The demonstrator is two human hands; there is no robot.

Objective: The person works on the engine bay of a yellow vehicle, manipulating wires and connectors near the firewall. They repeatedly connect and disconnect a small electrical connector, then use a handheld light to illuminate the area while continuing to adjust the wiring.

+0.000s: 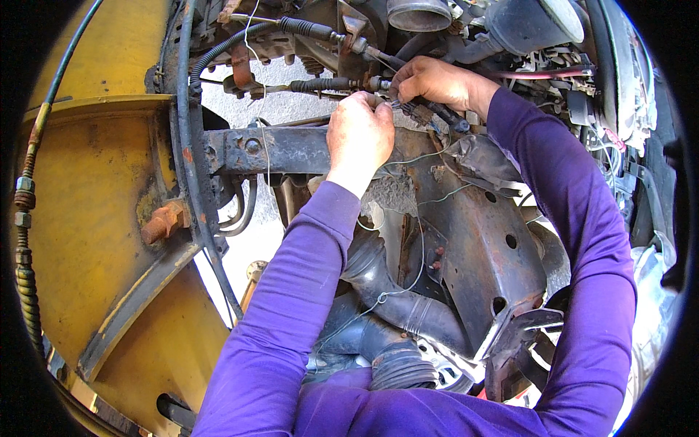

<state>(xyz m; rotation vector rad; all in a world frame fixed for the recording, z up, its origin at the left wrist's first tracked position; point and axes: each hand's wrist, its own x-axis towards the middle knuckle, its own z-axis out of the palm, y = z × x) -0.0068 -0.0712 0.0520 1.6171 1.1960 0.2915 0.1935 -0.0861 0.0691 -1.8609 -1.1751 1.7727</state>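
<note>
Both hands work close together among the cable ends at the top centre. My left hand [360, 136] is closed, thumb and fingertips pinched just below the end of a black-booted control cable [320, 84]. To its right, my right hand [443, 85] bends down with its fingers pinched at the same spot. What lies between the fingertips is small and mostly hidden. A second booted cable [306, 28] runs above them. Right under the hands are a dark hose fitting [445, 115] and a black frame rail [287, 151]. Thin light wire [422, 266] hangs in loops below.
A yellow metal panel [87, 255] with a rusty bolt [164, 222] fills the left side. A black hose [187, 146] runs down along it. Below the hands are a rusty bracket plate [466, 233] and a dark pipe [422, 313]. Wiring [582, 109] crowds the upper right.
</note>
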